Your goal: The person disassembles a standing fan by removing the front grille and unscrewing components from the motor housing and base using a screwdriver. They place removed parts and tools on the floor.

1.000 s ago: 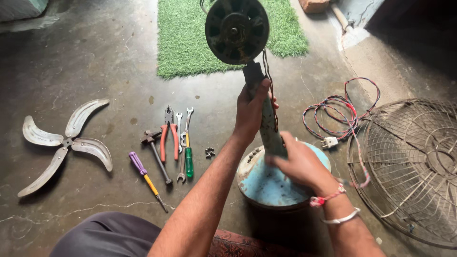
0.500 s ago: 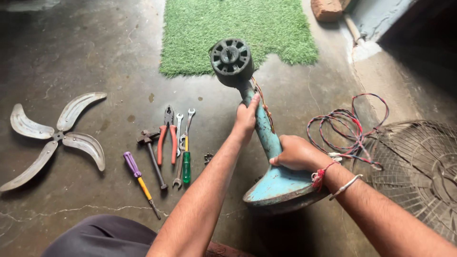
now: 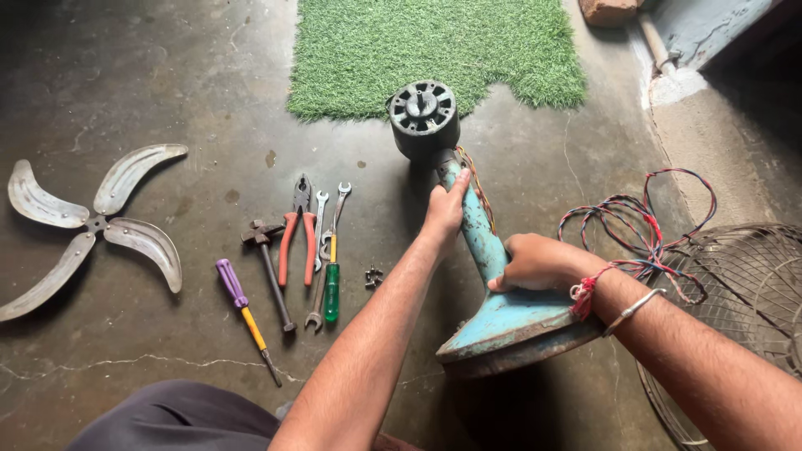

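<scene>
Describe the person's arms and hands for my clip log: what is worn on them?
Both arms are bare, with no sleeves and no gloves. The left hand shows no ring, watch or band. The right hand has two things at its wrist: a red thread tied with a knot and loose ends, and beyond it a thin silver bangle. No marks on either arm that I can see.

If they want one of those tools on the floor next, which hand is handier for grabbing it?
Probably the left hand. It grips the fan stand high on the pole, on the side where the tools lie. The right hand holds the pole low near the base, on the far side, by the wires.
</scene>
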